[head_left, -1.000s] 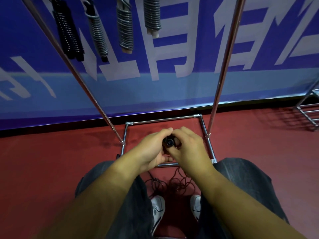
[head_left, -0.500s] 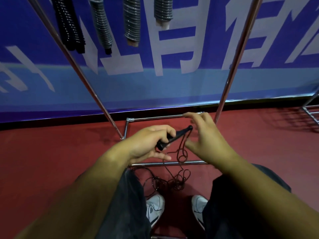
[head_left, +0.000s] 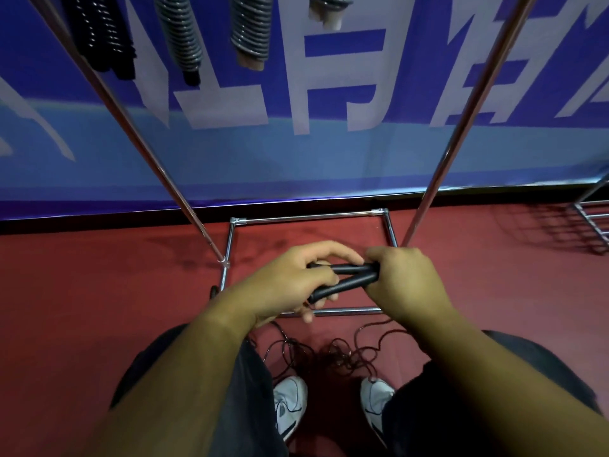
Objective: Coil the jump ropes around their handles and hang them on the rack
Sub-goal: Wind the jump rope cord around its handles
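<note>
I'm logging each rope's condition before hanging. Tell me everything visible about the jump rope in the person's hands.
The jump rope has two matte black tubular handles, held roughly level, together at the right hand, which grips that end, and splayed toward the left hand, which grips the other. Its thin dark cord lies uncoiled, loosely tangled on the red floor near the shoes.

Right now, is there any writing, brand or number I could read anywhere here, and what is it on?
Banner: big white characters, cut off at the top of the view; none reads whole.
Shoes: a dark side mark, no legible letters.
Handles: plain black, no print shows.
No numbers or signs show elsewhere.
</note>
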The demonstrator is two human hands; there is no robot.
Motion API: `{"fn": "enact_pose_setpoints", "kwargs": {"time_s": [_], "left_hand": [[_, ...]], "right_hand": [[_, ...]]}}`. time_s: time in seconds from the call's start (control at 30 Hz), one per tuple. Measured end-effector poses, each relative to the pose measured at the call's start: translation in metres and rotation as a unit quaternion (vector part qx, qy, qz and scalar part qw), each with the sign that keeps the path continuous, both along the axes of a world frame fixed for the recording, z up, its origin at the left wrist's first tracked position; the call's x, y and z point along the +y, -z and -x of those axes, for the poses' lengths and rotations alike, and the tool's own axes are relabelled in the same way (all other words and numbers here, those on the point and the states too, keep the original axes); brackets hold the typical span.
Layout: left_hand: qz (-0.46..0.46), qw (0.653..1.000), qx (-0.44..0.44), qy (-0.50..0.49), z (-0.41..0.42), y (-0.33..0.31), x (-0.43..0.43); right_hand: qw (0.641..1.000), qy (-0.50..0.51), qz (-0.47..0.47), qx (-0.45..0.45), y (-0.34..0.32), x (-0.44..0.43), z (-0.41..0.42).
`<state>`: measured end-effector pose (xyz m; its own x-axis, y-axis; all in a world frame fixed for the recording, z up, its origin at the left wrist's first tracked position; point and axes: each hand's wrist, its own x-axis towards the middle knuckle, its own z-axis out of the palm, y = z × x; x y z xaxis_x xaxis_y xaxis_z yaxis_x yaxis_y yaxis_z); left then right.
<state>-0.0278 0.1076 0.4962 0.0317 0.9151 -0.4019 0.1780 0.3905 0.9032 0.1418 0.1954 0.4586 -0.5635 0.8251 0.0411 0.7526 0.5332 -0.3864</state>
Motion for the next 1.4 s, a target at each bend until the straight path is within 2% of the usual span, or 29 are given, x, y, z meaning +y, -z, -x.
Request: {"fn": "enact_pose_setpoints", "kwargs": {"time_s": [0.07,0.13,0.23,0.37,0.53,0.6,0.7,0.77,0.83,0.97,1.07,1.17,1.27,1.33,1.4], "left_hand": [[-0.035,0.994,0.1,-0.014,-0.001,0.0,0.001],[-0.03,0.979,0.195,-0.055,-0.002,0.004,0.002],[-0.003,0.957,0.27,-0.104,-0.003,0.009,0.003],[0.049,0.967,0.238,-0.081,-0.003,0.014,0.001],[0.005,0.941,0.309,-0.14,0.005,0.01,0.006],[-0.009,0.933,0.324,-0.154,0.01,0.01,0.005],[-0.022,0.927,0.334,-0.169,0.017,0.012,0.002],[-0.034,0.923,0.338,-0.182,0.021,0.013,0.001],[-0.037,0.922,0.339,-0.185,0.025,0.013,-0.001],[-0.025,0.935,0.319,-0.152,0.021,0.013,-0.001],[0.016,0.959,0.265,-0.098,0.013,0.012,-0.003],[0.032,0.97,0.236,-0.039,0.008,0.013,-0.005],[0.019,0.968,0.248,-0.045,0.004,0.009,-0.005],[0.001,0.961,0.27,-0.065,0.005,0.008,-0.002],[-0.005,0.964,0.251,-0.09,0.007,0.01,0.0]], "right_hand": [[0.999,0.009,-0.018,-0.04,-0.005,-0.004,0.005],[0.997,0.011,-0.03,-0.076,-0.007,-0.008,0.01],[0.997,0.016,-0.045,-0.065,-0.008,-0.013,0.014],[0.998,0.021,-0.063,0.016,0.0,-0.014,0.014],[0.986,-0.005,-0.024,0.163,0.004,-0.01,0.012],[0.976,0.015,0.047,0.213,0.002,-0.008,0.01],[0.958,0.014,0.205,0.202,-0.001,-0.005,0.005],[0.923,-0.028,0.302,0.235,-0.003,-0.007,0.001],[0.889,-0.047,0.354,0.285,-0.006,-0.011,-0.001],[0.881,-0.012,0.345,0.323,-0.003,-0.016,0.0],[0.878,0.043,0.316,0.357,0.002,-0.012,0.002],[0.899,0.056,0.267,0.342,0.004,-0.007,0.001],[0.909,0.059,0.243,0.334,0.002,-0.006,0.0],[0.891,0.063,0.262,0.364,-0.002,-0.007,0.002],[0.827,0.099,0.339,0.437,-0.006,-0.007,0.007]]}}
